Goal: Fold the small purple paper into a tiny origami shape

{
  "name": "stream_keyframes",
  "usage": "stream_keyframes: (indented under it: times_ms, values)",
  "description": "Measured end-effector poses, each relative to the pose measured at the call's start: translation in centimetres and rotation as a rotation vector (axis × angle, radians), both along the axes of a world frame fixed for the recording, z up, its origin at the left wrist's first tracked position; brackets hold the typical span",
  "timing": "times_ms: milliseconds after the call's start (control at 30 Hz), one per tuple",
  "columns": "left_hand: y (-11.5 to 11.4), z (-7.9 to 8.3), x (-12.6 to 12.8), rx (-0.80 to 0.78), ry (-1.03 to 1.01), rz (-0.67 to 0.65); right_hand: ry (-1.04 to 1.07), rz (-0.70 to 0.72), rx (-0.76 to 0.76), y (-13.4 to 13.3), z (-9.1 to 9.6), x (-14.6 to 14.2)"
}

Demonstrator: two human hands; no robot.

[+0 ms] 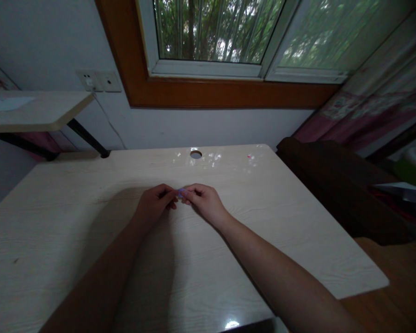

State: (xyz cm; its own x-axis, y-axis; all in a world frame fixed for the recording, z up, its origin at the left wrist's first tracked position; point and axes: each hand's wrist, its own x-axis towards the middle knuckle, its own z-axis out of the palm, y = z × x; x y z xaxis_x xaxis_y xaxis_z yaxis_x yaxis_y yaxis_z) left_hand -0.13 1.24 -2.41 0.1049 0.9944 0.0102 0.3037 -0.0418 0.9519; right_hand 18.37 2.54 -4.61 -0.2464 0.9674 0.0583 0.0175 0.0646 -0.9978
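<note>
A tiny purple-blue object [180, 192] is pinched between both my hands, over the middle of the pale wood-grain desk [280, 222]. It is too small and too covered by fingers to name its kind. My left hand [157, 200] grips its left side between thumb and forefinger. From the right, my right hand [204, 199] holds the other side in the same kind of pinch. The fingertips of the two hands almost meet around it. Both forearms come in from the near edge, and a shadow falls on the desk by the left one.
Near the desk's back edge is a round cable hole [196, 154], with a small pink speck [248, 156] to its right. A raised shelf [38, 111] on black legs stands at the left. At the near edge lies a dark, shiny-cornered object [253, 326]. Dark brown furniture [333, 185] borders the right side.
</note>
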Motion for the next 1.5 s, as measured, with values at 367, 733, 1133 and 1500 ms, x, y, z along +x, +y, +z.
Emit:
stream_keyframes:
  times_ms: [367, 733, 1133, 1500]
  values:
    - [0.4, -0.2, -0.3, 0.073, -0.066, 0.027, 0.030, -0.027, -0.021, 0.2, -0.2, 0.0]
    - [-0.1, 0.1, -0.2, 0.065, 0.046, -0.061, -0.201, -0.012, 0.155, -0.2, 0.6, 0.2]
    - [0.1, -0.2, 0.0, 0.033, 0.046, 0.044, -0.150, -0.062, 0.076, 0.1, -0.1, -0.2]
    - [0.4, -0.1, -0.5, 0.045, -0.040, 0.107, -0.017, -0.115, 0.027, 0.6, -0.7, -0.1]
